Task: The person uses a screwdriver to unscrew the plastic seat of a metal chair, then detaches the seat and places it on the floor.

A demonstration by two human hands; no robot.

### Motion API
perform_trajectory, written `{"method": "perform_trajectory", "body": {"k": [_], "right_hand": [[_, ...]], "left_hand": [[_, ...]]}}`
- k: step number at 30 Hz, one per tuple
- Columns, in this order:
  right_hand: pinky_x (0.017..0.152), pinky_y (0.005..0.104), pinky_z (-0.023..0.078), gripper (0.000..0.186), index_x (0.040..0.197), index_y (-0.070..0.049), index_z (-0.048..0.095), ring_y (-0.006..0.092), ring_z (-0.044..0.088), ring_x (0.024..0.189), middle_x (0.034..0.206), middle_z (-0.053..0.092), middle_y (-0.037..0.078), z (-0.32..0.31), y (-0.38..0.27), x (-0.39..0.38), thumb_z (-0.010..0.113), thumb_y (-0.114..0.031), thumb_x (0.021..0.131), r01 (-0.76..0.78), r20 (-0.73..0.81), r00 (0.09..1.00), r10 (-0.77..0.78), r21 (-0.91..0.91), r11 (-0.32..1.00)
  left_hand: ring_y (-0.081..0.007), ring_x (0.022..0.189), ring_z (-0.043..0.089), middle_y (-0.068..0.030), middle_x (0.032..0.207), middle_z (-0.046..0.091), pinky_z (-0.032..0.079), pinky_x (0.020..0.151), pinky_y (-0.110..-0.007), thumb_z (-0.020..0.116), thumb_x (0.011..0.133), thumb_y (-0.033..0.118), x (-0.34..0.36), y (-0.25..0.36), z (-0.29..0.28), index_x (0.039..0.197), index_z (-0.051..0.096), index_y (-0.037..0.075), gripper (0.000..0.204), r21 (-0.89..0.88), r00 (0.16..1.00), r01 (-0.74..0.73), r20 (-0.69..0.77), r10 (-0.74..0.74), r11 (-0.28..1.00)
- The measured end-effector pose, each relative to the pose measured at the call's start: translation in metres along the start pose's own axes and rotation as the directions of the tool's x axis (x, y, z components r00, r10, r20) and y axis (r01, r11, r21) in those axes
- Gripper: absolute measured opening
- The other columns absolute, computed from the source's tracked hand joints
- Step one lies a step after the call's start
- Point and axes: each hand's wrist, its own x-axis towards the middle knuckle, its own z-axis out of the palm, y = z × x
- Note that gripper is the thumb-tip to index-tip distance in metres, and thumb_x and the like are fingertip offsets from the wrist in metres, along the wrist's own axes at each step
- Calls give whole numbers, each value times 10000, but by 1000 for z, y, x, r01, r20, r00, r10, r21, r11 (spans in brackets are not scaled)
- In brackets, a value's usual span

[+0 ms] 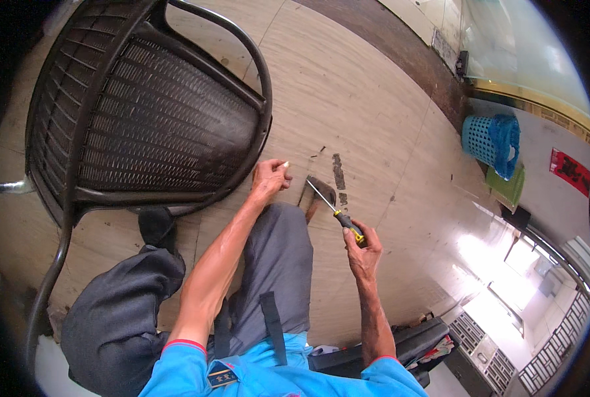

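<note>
Over a wood-patterned floor (388, 132), we look down past our grey-trousered knee (280, 228) at both hands, held apart in front of us. The fingers of our right hand (363, 248) are closed around the black-and-yellow handle of a screwdriver (349, 227), whose bare metal shaft slants away from them, up and to the left, its tip in the gap between our two hands. The fingers of our left hand (268, 180) are curled close together, a small pale bit (286, 164) showing at their tips; we cannot tell whether they grip it. Just beyond and to the left of these fingers stands a dark chair (169, 119) with a woven-pattern surface and curved tubular arms; we cannot tell whether hand and chair touch. To the right of the left fingers, near the screwdriver's tip, is a dark, broad-ended object (323, 190), partly hidden and hard to identify. Farther beyond the right fingers, small dark pieces (338, 171) lie in a broken line, with thin dark bits (323, 149) near them. Well apart, to the far right of the right fingers, are a light-blue perforated basket (477, 137) and a blue plastic bag (505, 142) against it.
</note>
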Motion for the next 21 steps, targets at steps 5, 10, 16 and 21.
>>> {"method": "perform_trajectory", "body": {"k": [5,10,16,21], "right_hand": [[625,293,472,250,1041,0,680,149,583,730,824,616,99,13,-9,3,721,-164,856,19,49,999,-24,93,996],[643,367,487,260,985,13,655,259,617,699,824,639,159,42,-35,13,692,-219,875,139,54,988,-142,56,989],[620,306,473,257,988,17,655,145,593,696,775,635,103,64,-44,11,689,-219,893,291,20,956,-291,15,957],[661,389,500,299,974,21,647,300,640,726,830,644,180,69,-46,3,669,-263,883,294,21,955,-296,75,953]], "left_hand": [[-134,537,634,-122,767,704,505,483,-264,629,930,280,-40,-22,-41,1020,657,-41,335,-7,982,-14,-188,12,1000],[-163,524,632,-115,741,688,505,451,-277,691,852,376,-82,-39,-83,896,660,-46,425,-202,898,96,-405,-172,975],[-192,508,625,-119,632,641,477,421,-311,737,760,546,-110,-56,-110,719,659,-47,600,-97,691,135,-705,-163,986],[-344,705,671,-160,723,679,508,643,-443,762,725,552,-113,-46,-114,725,645,-27,591,69,579,101,-815,-2,993]]}}
